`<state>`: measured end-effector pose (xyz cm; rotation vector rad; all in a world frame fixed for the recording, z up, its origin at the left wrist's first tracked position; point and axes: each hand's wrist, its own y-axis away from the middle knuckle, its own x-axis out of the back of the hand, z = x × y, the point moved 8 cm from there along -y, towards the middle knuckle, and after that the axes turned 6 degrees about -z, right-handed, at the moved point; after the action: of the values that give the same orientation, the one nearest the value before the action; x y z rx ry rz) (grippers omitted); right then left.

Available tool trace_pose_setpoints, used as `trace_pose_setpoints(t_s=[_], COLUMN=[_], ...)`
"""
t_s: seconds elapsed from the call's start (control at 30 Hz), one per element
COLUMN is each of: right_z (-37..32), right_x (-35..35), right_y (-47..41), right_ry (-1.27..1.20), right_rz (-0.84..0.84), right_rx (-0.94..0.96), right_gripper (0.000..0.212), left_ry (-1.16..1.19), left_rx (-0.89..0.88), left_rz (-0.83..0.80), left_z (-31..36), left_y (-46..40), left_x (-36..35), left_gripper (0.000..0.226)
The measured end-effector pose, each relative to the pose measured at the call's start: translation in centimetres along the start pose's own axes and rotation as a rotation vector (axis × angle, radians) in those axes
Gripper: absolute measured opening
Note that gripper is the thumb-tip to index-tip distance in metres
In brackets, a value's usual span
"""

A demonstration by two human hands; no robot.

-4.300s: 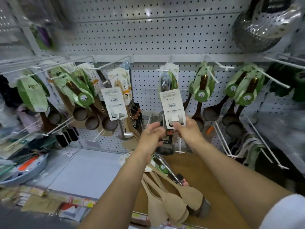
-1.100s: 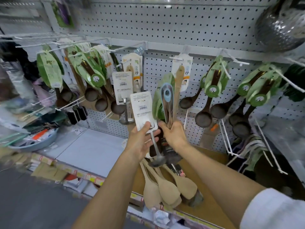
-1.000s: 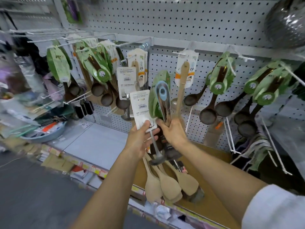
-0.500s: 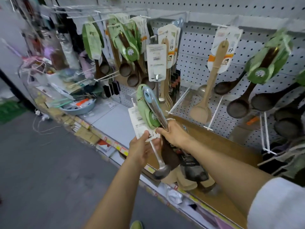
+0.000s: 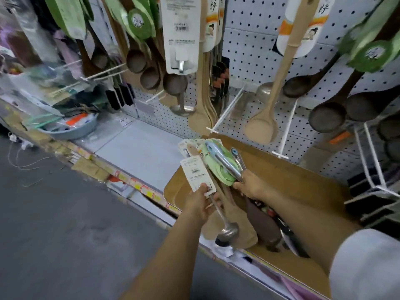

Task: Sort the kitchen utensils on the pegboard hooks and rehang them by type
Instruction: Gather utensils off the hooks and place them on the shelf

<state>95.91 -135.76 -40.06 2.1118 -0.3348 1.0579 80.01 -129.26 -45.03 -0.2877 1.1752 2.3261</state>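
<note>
Left hand [image 5: 200, 202] pinching white card [image 5: 197, 174] of a small metal ladle [image 5: 227, 230], bowl hanging below the wrist. Right hand [image 5: 252, 187] gripping a bundle of utensils [image 5: 225, 164]: shiny metal handles, one with a blue tip, on green cards, dark ends tucked under the forearm. Both hands low, over brown cardboard sheet [image 5: 298, 180] lying on the shelf [image 5: 138, 154].

Pale wooden spatulas flat on the cardboard beneath the hands. Grey shelf bare to the left; price labels along its front edge; grey bowl [image 5: 69, 128] of clutter at far left. Dark floor [image 5: 54, 224] below.

Behind: white pegboard [image 5: 255, 50] with white hooks. Wooden spoon [image 5: 266, 118] hanging alone at centre right, dark ladles [image 5: 326, 115] at right, more dark ladles and a carded metal ladle at left.

Versus half a second earlier: bundle and card lowered from chest height to just above the cardboard; bundle tilted flatter; view pitched down and closer to the shelf. Grips unchanged.
</note>
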Motion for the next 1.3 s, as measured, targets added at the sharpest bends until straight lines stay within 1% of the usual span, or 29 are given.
trace_pose_setpoints(t_s=[0.13,0.23,0.33,0.43,0.57,0.63,0.77,0.97,1.07,1.1,1.13,1.2,1.3], right_z=[3.0,4.2,4.5,4.3,4.3,4.8,5.4,5.6,5.7,5.7,5.6,5.3,4.4], right_x=[0.5,0.7,0.1,-0.6,-0.9,-1.1,-1.2,-1.6,-1.4,-1.2,-1.1,-0.7,-0.2], right_y=[-3.5,-5.5,-7.4,-8.5,-8.2,-8.0,-7.2,-5.7,-4.7,-4.3,-3.9,-2.7,-0.8], right_ry=[-0.054,-0.082,-0.099,-0.051,0.03,0.015,-0.008,0.027,0.033,0.037,0.04,0.033,-0.007], right_rz=[0.004,0.011,-0.011,-0.019,-0.014,-0.023,-0.019,0.004,0.023,0.04,0.062,0.105,0.146], right_rx=[-0.104,-0.159,-0.156,-0.14,-0.163,-0.172,-0.14,-0.105,-0.1,-0.1,-0.096,-0.089,-0.091], right_gripper=[0.024,0.023,0.026,0.035,0.039,0.038,0.03,0.034,0.03,0.029,0.029,0.027,0.022], left_ry=[-0.065,-0.068,-0.084,-0.09,-0.077,-0.089,-0.141,-0.177,-0.164,-0.162,-0.163,-0.158,-0.169], left_rx=[-0.002,0.01,0.01,-0.017,0.003,0.03,0.045,0.028,0.023,0.013,0.009,0.009,-0.019], left_rz=[-0.023,-0.044,-0.042,-0.049,-0.094,-0.094,-0.08,-0.03,-0.006,-0.001,0.01,0.013,0.04], left_z=[0.0,-0.3,-0.7,-0.6,-0.6,-0.8,-0.8,-0.7,-0.8,-0.7,-0.7,-0.7,-0.7], left_y=[-3.9,-6.6,-8.4,-9.2,-8.5,-8.1,-7.4,-5.5,-4.6,-4.1,-3.5,-2.2,-0.4], left_x=[-2.4,-3.9,-4.8,-5.3,-6.0,-6.2,-6.4,-6.4,-6.3,-6.3,-6.2,-6.4,-6.5], left_gripper=[0.018,0.022,0.021,0.024,0.021,0.019,0.018,0.018,0.013,0.015,0.025,0.033,0.033])
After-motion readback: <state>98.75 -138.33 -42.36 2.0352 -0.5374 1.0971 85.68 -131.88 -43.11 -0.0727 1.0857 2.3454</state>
